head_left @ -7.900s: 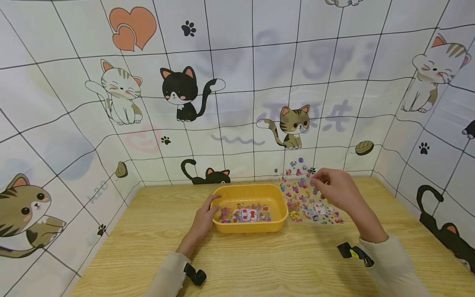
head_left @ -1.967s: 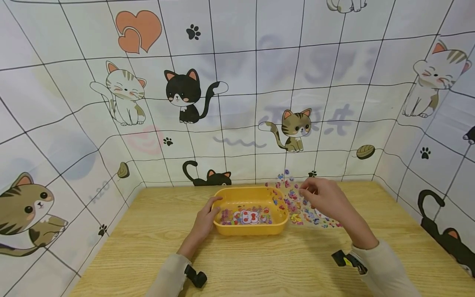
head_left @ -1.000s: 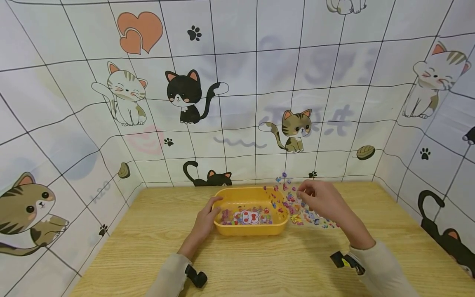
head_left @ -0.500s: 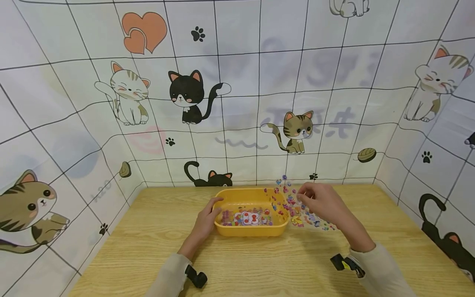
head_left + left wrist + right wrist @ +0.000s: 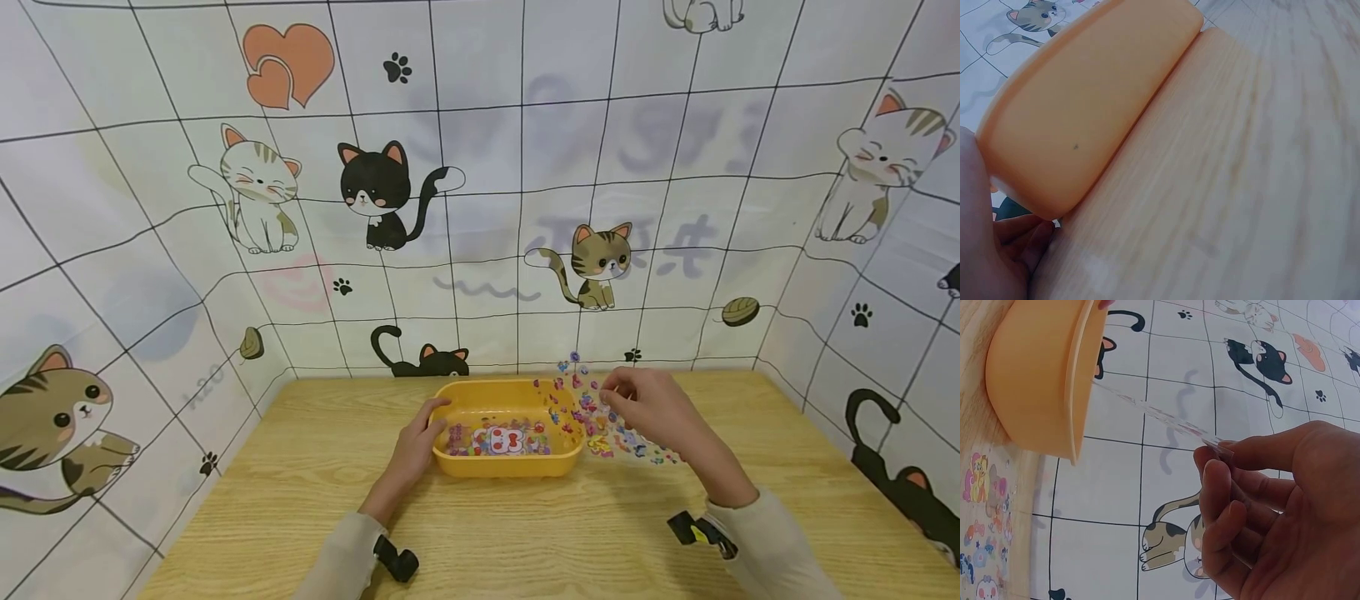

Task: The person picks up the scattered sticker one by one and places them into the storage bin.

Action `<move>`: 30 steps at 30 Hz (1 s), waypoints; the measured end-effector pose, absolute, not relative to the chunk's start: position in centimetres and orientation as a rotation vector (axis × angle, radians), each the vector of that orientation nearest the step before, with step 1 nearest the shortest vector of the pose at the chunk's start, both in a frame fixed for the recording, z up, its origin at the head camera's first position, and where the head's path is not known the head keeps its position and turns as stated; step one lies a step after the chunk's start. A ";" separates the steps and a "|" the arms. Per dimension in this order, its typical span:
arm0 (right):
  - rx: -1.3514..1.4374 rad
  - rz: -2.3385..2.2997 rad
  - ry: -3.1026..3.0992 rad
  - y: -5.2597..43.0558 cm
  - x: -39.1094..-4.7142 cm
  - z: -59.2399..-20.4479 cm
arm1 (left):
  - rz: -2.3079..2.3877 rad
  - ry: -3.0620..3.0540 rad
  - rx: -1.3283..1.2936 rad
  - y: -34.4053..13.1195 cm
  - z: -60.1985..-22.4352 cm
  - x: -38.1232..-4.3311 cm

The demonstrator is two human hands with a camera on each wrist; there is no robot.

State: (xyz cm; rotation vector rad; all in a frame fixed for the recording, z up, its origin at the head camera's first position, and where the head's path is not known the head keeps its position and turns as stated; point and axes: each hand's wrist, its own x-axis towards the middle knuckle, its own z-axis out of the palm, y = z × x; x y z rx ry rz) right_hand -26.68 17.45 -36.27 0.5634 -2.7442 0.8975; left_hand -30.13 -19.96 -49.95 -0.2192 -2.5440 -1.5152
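At the left end of a yellow plastic basin, my left hand grips the rim and wall. The left wrist view has its fingers at the basin's lower corner. My right hand pinches the edge of a clear sticker sheet between thumb and fingertips. Seen almost edge-on in the right wrist view, this sheet slants toward the basin's right end; in the head view its small colourful stickers overlap that rim. Inside the basin lies a sticker sheet with a rabbit face.
Right of the basin, more colourful stickers on a clear sheet lie on the wood-grain table, partly covered by my right hand in the head view. Behind and beside the table rise walls covered in a cat-print sheet.
Since the oldest frame, my right hand has moved left and slightly down with the sticker sheet, which now overlaps the basin's right rim. Over the last second both hands stay nearly still.
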 end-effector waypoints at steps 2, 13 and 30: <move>0.565 0.896 -2.743 17.5 -26.7 -36.3 | -1.519 -2.543 -0.219 -20.0 -50.0 -30.1; 0.577 0.900 -2.737 17.5 -26.7 -36.5 | -1.535 -2.546 -0.201 -19.9 -50.0 -30.1; 0.601 0.913 -2.769 17.1 -27.1 -37.1 | -1.561 -2.530 -0.200 -19.9 -49.8 -30.0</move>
